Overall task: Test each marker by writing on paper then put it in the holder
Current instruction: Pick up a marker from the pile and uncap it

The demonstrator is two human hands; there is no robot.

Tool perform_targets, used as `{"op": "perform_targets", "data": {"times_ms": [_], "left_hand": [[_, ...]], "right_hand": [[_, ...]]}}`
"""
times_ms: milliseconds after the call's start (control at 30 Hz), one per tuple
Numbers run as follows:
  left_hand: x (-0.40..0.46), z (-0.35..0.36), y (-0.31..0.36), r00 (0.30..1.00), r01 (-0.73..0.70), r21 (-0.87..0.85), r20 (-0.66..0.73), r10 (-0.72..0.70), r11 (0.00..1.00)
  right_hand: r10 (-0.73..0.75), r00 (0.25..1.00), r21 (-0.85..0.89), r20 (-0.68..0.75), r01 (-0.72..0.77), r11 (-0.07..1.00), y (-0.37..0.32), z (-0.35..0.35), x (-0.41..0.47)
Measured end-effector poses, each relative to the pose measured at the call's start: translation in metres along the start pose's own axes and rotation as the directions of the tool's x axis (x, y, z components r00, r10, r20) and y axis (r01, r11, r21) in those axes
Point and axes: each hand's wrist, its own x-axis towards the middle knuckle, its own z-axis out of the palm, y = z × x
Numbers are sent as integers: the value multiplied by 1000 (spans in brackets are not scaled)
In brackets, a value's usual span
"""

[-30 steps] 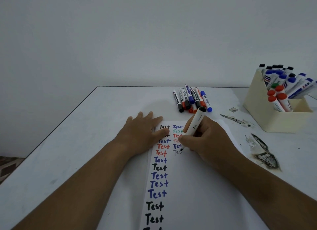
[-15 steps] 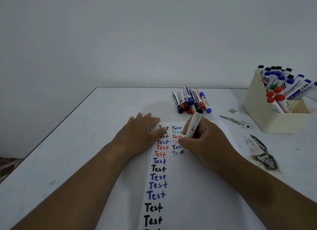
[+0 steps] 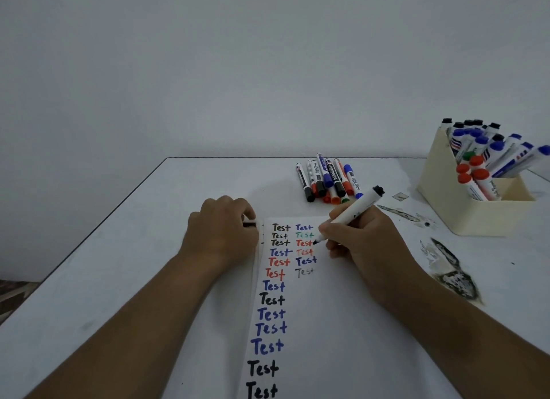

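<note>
White plastic barrel, black tip, and the marker (image 3: 351,212) sits in the right hand (image 3: 360,241), pinched low down near the writing end between thumb and fingers, tip hovering at the right edge of the second column of "Test" words on the paper (image 3: 297,309). Its long axis runs on a slant: tip pointing down and to the left toward the sheet, black back end angled up and away to the right, toward the holder (image 3: 464,208). By the look of it this is a light, stiff, smooth tube, nothing fragile, though slick enough to roll if let go on the table (image 3: 125,250); a grip around the middle of the barrel looks best for carrying, and the low pinch suits writing. Left hand (image 3: 221,235) rests at the top left corner of the paper, fingers curled around a small dark piece that may be the cap (image 3: 249,223), hard to be sure. Further back a bunch of capped markers (image 3: 327,180) lies waiting, and the cream holder on the right is already crowded, so dropping this one in will need a gap, likely cap end up
</note>
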Motion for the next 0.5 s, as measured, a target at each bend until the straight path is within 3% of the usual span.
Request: {"op": "perform_targets", "data": {"times_ms": [167, 333, 500], "left_hand": [[7, 10, -5, 999, 5, -31, -34, -6, 1000], [5, 7, 0, 990, -133, -349, -85, 110, 928], [-3, 4, 10, 973, -217, -477, -35, 229, 851]], "right_hand": [[46, 999, 247, -1, -44, 968, -2, -1, 1], [17, 1000, 442, 19, -24, 897, -6, -4, 0], [-49, 999, 520, 19, 32, 854, -9, -7, -2]]}}
